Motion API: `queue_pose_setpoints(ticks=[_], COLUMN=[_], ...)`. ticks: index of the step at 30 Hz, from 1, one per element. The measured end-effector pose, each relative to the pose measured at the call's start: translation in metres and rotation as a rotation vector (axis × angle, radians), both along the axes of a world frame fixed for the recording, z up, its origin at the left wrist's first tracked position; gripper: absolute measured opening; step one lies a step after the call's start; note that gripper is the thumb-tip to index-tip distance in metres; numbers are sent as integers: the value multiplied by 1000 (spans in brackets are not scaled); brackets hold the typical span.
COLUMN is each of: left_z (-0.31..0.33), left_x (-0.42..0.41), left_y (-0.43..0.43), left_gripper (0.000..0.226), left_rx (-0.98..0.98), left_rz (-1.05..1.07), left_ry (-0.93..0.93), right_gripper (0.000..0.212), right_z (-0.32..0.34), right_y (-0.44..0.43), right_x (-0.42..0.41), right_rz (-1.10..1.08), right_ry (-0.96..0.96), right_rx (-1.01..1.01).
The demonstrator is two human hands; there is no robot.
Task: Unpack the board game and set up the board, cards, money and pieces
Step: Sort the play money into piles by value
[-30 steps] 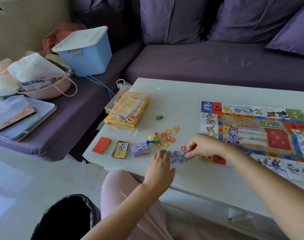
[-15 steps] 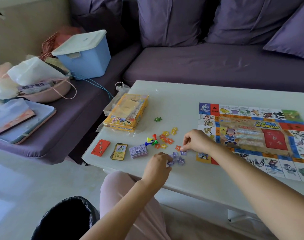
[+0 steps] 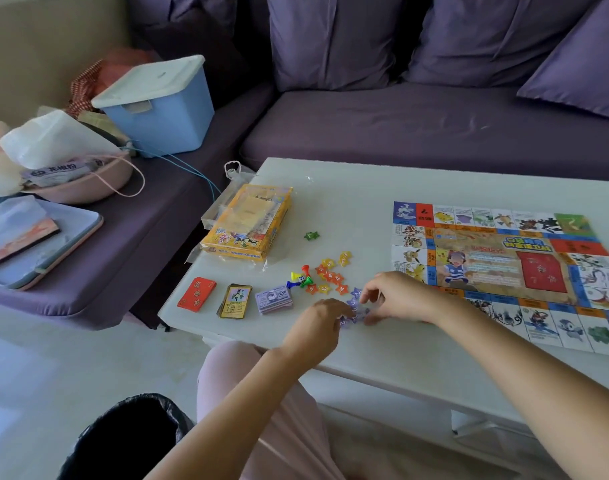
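Your left hand [image 3: 316, 329] and right hand [image 3: 400, 299] curl their fingers around the purple stars [image 3: 354, 308] near the front edge of the surface [image 3: 382, 360] (whether either truly pinches one, I cannot tell), so a hasty sweep could flick stars onto the floor [image 3: 29, 372]. Beyond, the yellow game box [image 3: 251, 223] lies flat, contents unclear; the blue tub [image 3: 164, 112] is lidded.

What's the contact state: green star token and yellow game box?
Apart. Head view shows bare table between the green star token and the yellow game box.
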State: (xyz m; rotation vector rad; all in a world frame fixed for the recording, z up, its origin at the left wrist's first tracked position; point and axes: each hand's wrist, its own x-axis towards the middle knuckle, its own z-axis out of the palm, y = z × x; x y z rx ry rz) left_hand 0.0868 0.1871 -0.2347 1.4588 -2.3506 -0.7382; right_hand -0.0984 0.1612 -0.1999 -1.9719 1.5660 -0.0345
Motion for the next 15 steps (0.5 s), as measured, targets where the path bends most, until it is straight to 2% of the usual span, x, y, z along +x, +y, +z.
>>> queue_pose_setpoints(ticks=[3,5,7,10,15], left_z=[5,4,2,1,-1], left_x=[-3,-2,2,7,15], left_y=[-9,-17,-25,-32,-34], left_gripper=[34,41,53,62,55], left_rx=[-52,-106,-149,-180,-215], left_rz=[25,9,-15,-44,-48], left_ry=[-23,-103,-191,-271,-297], right_gripper=[68,88,97,82,45], right_z=[-2,-8,-18,-33,-44], right_y=[14,25,34,41,41], right_x=[8,20,35,46,49], right_rz=[-88,-157,-187,-225,-344], right_ry=[23,44,91,98,-122], right_rx=[-20,-56,-114,-231,-287])
